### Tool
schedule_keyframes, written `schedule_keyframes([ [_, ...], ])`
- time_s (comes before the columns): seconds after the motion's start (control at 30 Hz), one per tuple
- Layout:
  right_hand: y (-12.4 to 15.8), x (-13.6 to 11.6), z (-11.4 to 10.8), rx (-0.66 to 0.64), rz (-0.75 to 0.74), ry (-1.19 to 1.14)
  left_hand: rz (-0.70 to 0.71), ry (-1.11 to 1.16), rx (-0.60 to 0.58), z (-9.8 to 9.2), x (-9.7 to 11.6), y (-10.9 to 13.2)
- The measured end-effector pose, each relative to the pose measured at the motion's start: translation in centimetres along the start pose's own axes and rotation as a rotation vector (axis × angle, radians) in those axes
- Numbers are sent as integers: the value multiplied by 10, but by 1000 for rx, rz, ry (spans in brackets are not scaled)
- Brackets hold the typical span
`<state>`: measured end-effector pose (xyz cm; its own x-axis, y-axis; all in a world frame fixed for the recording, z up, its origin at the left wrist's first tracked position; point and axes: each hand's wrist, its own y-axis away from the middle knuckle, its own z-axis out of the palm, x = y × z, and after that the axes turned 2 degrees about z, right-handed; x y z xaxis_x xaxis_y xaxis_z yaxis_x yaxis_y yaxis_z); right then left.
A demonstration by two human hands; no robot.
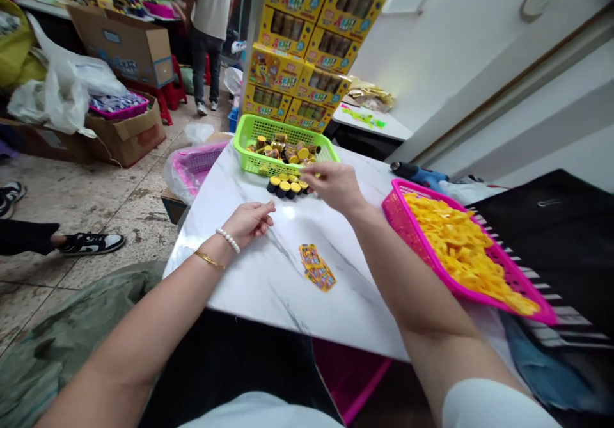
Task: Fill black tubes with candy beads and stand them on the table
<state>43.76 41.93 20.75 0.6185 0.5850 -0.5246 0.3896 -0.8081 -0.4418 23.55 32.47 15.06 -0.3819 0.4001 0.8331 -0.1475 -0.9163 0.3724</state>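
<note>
My right hand (336,186) reaches over the white marble table (268,281) to a cluster of small black jars with yellow lids (286,188), its fingers curled and touching the rightmost jars. My left hand (249,221) rests on the table nearer me, fingers loosely curled with nothing visible in them; a pearl bracelet and a gold bangle are on that wrist. A green basket (249,135) behind the cluster holds several more such jars. A small stack of colourful sticker sheets (316,266) lies in the table's middle.
A pink basket (398,217) full of yellow pieces sits at the right. Yellow display boxes (307,44) are stacked behind the green basket. A pink basket in a plastic bag (192,166) stands left of the table. A person stands at the back; cardboard boxes line the floor.
</note>
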Motion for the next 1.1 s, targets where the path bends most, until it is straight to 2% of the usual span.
schedule_keyframes([
  [0.1, 66, 8, -7, -332, 9, -51, 17, -70, -72, 2, -4, 0],
  [0.13, 89, 14, -7, -392, 29, -68, 11, -85, -95, 3, -5, 0],
  [0.17, 110, 20, -6, -397, 54, -83, 5, -95, -115, 4, -7, 0],
  [0.23, 140, 32, -3, -312, 107, -112, 4, -126, -137, 6, -11, 0],
  [0.3, 153, 39, 2, -223, 131, -135, 26, -182, -137, 8, -14, 0],
  [0.4, 143, 33, 5, -164, 112, -161, 71, -267, -114, 8, -16, -1],
  [0.6, 88, -9, 21, -97, 61, -213, 222, -376, -99, 3, -12, -4],
  [0.67, 74, -19, 32, -67, 93, -361, 293, -343, -58, 0, -11, -4],
  [0.73, 66, -23, 42, -37, 223, -584, 336, -267, -18, -1, -11, -6],
  [0.8, 62, -24, 50, -67, 382, -741, 337, -225, -18, -2, -12, -8],
  [0.87, 63, -24, 56, -114, 475, -766, 328, -252, -16, -1, -13, -9],
  [0.93, 66, -24, 60, -93, 491, -731, 376, -282, 72, 1, -14, -9],
  [1.03, 69, -26, 64, 22, 471, -671, 526, -221, 236, 3, -13, -6],
  [1.1, 70, -28, 66, 57, 450, -629, 582, -191, 246, 3, -13, -4],
])
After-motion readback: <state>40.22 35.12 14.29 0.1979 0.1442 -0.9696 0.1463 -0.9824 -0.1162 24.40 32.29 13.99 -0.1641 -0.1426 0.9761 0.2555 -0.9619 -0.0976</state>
